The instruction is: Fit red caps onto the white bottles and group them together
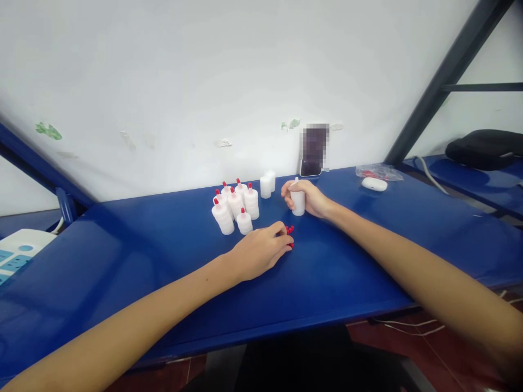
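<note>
Bottle (298,203), white, stands upright in the right hand (314,198), which is closed around it with the fingers curled about the upper body and the pale nozzle pointing up. Left hand (257,251) is lowered to the blue tabletop (327,277), its fingers bent and brought close together over a few small red caps (290,229). As the fingertips partly cover these, it cannot be told whether one is already pinched.

Handling, as judged: the caps are small and lie close to one another, so a light pinch of thumb and forefinger on a single piece, wrist low, is the sound method; a broad sweep could scatter them. The right hand's hold should be firm enough to steady the body yet gentle, since squeezing could deform a soft wall, and the nozzle is best left upright and free of the fingers.

Position: the caps lie at the left hand's fingertips, nearer the person than the held bottle. To the left, beyond the left hand, a group of red-tipped bottles (236,203) stands close together; two white containers (265,188) without red tips stand near the wall, between that group and the right hand. A white case (374,184) and a clear plastic bag (387,173) lie farther right.
</note>
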A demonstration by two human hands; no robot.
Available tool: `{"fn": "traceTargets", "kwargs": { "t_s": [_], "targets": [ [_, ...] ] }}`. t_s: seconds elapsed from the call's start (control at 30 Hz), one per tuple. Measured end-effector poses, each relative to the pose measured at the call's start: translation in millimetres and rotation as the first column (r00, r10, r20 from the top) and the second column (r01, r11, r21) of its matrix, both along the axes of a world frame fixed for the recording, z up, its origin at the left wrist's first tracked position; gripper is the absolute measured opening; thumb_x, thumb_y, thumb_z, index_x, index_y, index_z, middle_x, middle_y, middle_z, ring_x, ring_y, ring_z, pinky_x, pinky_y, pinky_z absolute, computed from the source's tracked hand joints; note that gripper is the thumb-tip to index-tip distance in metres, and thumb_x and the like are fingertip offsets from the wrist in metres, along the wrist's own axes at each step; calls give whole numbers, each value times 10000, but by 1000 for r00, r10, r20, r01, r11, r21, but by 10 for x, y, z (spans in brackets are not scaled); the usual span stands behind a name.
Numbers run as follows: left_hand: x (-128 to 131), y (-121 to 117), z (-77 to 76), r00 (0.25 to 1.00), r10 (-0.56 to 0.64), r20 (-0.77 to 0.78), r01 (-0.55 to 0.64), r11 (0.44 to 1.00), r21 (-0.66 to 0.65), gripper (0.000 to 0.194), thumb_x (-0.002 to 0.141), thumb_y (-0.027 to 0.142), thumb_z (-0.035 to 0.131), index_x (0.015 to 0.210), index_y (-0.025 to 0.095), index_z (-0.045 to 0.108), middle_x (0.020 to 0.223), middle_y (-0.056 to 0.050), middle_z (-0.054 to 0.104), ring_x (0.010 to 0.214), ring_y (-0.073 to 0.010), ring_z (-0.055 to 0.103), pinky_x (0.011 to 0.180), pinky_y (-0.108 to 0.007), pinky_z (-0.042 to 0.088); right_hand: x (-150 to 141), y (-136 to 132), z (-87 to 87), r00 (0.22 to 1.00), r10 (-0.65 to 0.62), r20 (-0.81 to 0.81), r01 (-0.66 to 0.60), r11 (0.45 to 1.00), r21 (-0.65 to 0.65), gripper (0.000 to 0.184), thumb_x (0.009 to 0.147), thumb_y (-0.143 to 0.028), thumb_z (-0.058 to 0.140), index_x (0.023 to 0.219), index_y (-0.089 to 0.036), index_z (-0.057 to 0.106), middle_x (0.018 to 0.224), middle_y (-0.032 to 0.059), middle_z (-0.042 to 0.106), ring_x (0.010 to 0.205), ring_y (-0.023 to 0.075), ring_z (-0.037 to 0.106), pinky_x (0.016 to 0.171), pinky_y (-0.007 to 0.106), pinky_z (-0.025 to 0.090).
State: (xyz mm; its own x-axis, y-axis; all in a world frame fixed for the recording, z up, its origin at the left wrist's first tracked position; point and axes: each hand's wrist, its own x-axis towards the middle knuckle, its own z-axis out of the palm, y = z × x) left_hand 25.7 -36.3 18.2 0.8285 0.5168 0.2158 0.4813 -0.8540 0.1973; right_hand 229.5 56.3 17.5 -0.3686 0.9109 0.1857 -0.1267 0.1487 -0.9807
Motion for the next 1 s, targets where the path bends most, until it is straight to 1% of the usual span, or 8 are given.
{"fn": "traceTargets", "kwargs": {
  "t_s": [0.2, 0.37, 0.53, 0.67, 0.8, 0.87, 0.93, 1.0],
  "targets": [
    [-5, 37, 11, 997, 2, 77, 6, 994, -108, 213, 986, 273, 529, 1057, 174, 704, 1001, -60, 612, 873, -157, 635, 802, -282, 532, 64, -3, 48, 989, 86, 120, -90, 995, 31, 227, 735, -345, 548, 634, -167, 645, 469, 18, 564, 482, 158, 508, 518, 277, 399],
    [-22, 32, 25, 994, -17, 110, 35, 986, -165, 178, 975, 246, 550, 1002, 168, 708, 960, -47, 646, 858, -146, 628, 774, -252, 500, 91, -5, 49, 976, 105, 190, -119, 991, 59, 242, 764, -344, 528, 682, -159, 660, 461, 15, 587, 423, 147, 484, 467, 266, 371],
    [-127, -43, 4, 989, -11, 150, 40, 981, -189, 162, 976, 233, 547, 982, 164, 693, 976, -43, 674, 848, -136, 634, 784, -247, 496, 64, -75, 57, 966, 52, 255, -102, 977, 187, 214, 776, -304, 537, 712, -156, 677, 519, 11, 623, 518, 164, 596, 555, 263, 448],
    [-246, -128, -28, 966, 76, 247, -15, 970, -242, 121, 955, 221, 586, 965, 179, 699, 967, -29, 691, 812, -124, 639, 763, -241, 506, 3, -138, 75, 954, -38, 299, -23, 980, 198, 202, 748, -300, 556, 662, -154, 667, 605, 43, 675, 576, 179, 644, 576, 266, 473],
    [-280, -170, -45, 883, 186, 430, -66, 958, -278, 101, 934, 221, 618, 934, 182, 712, 916, -28, 707, 762, -118, 638, 701, -234, 517, -49, -205, 95, 939, -42, 340, -23, 983, 182, 163, 736, -285, 529, 675, -168, 623, 609, 39, 670, 534, 184, 634, 526, 277, 463],
    [-274, -167, -43, 803, 259, 536, -98, 946, -310, 93, 919, 228, 640, 905, 174, 714, 882, -32, 715, 744, -121, 647, 686, -237, 533, -69, -241, 97, 911, -85, 404, -25, 966, 259, 142, 746, -274, 502, 708, -181, 602, 537, -1, 612, 479, 158, 567, 507, 266, 423],
    [-270, -153, -40, 714, 329, 618, -119, 927, -357, 96, 906, 247, 657, 902, 172, 716, 868, -36, 721, 743, -129, 665, 683, -243, 559, -95, -279, 92, 838, -208, 505, -23, 910, 414, 134, 754, -271, 503, 708, -187, 596, 540, -16, 588, 492, 140, 523, 533, 260, 392],
    [-275, -136, -40, 647, 365, 670, -131, 918, -374, 113, 899, 272, 666, 923, 177, 722, 884, -41, 723, 755, -138, 682, 695, -253, 583, -130, -320, 84, 709, -349, 613, -55, 839, 541, 134, 751, -281, 536, 696, -188, 615, 601, 1, 623, 551, 145, 535, 576, 264, 372]
  ]
}}
